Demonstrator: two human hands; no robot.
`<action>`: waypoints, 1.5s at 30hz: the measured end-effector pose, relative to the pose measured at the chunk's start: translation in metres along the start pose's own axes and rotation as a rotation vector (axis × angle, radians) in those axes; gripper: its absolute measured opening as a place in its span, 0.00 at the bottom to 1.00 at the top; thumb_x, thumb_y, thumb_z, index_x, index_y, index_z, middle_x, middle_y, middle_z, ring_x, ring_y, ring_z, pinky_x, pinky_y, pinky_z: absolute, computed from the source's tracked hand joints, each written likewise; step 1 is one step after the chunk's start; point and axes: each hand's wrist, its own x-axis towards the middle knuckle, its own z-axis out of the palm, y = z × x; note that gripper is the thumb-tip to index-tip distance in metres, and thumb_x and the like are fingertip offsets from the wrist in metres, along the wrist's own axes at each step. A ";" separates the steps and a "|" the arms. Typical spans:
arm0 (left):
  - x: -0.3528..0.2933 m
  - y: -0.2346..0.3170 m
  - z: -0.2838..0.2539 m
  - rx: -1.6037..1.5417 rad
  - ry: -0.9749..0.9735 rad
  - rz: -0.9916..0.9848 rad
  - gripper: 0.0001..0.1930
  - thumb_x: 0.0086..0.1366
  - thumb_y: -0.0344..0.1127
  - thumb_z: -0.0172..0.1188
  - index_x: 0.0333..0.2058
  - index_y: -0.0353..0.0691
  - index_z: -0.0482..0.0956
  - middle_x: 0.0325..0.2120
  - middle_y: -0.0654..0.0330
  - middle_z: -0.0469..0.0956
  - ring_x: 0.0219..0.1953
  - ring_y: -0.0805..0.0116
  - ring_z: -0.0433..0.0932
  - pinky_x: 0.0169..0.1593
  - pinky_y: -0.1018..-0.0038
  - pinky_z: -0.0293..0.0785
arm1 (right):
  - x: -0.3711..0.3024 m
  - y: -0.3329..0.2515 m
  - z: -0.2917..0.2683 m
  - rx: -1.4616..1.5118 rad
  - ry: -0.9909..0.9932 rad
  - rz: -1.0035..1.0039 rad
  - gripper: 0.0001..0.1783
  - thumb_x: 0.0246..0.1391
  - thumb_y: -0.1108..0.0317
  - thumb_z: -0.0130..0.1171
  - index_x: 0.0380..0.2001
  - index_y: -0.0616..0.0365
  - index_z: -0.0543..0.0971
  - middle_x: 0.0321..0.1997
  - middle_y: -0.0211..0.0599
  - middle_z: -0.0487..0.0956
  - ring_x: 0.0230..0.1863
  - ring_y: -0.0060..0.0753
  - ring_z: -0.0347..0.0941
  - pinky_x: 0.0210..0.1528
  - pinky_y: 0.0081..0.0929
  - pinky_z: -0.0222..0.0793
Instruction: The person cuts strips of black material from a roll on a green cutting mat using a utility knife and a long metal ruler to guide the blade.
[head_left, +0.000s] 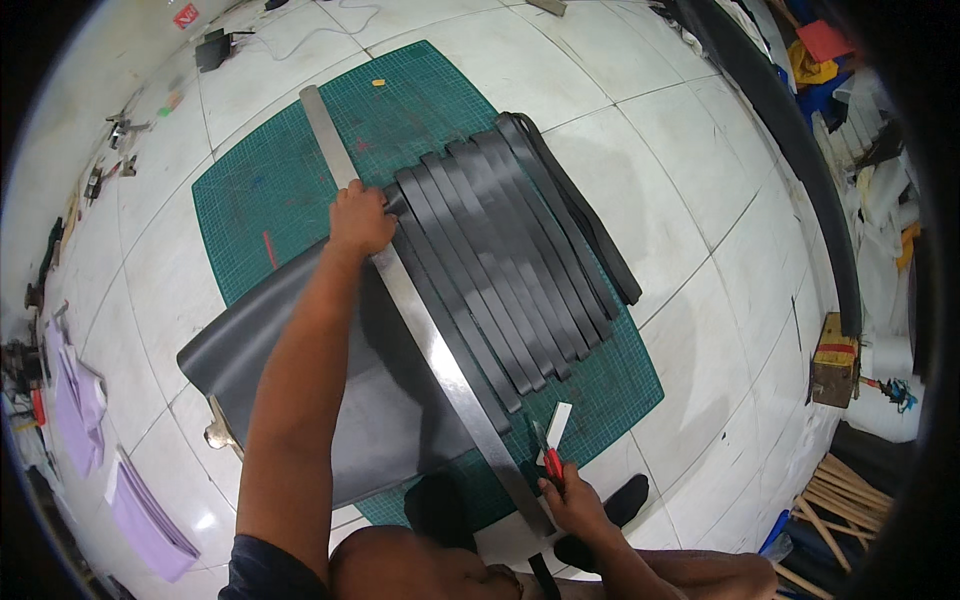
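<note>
A long steel ruler (437,350) lies slantwise across a dark grey sheet of leather-like material (390,410). Near its far half, my left hand (362,217) is closed over the ruler and presses it down, fingers bent. My right hand (577,508) grips a red utility knife (552,462), blade pointing away from me, to the right of the ruler's near end. Beside the blade a small white flat strip (560,422) rests on the green cutting mat (270,200). Several dark grey strips (500,260) lie side by side, overlapping, right of the ruler.
A metal clamp (218,430) sits at the sheet's left edge. Folded lilac cloth (150,520) lies on the tiled floor at left. To the right are a long dark roll (800,150), a wooden block (835,365) and wooden sticks (845,500). My feet are at the mat's near edge.
</note>
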 end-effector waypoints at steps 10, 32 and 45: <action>-0.019 -0.063 0.007 -0.389 0.467 -0.036 0.24 0.57 0.43 0.69 0.51 0.42 0.79 0.47 0.49 0.77 0.52 0.48 0.76 0.58 0.55 0.70 | 0.012 -0.021 0.027 0.152 0.095 -0.173 0.24 0.61 0.55 0.63 0.51 0.58 0.70 0.43 0.56 0.79 0.45 0.62 0.78 0.46 0.50 0.73; -0.115 -0.101 0.004 -0.015 0.448 -0.022 0.20 0.68 0.44 0.58 0.54 0.40 0.77 0.51 0.50 0.75 0.55 0.47 0.72 0.62 0.53 0.63 | 0.049 -0.015 0.100 -0.067 0.394 -0.597 0.28 0.42 0.67 0.74 0.46 0.65 0.73 0.49 0.53 0.72 0.50 0.59 0.72 0.52 0.46 0.73; -0.108 -0.052 0.020 -0.214 0.218 0.156 0.28 0.70 0.44 0.57 0.64 0.36 0.67 0.69 0.47 0.61 0.72 0.43 0.55 0.74 0.48 0.44 | 0.046 -0.011 0.100 -0.136 0.467 -0.677 0.27 0.41 0.68 0.73 0.45 0.67 0.74 0.50 0.53 0.74 0.50 0.58 0.74 0.51 0.46 0.74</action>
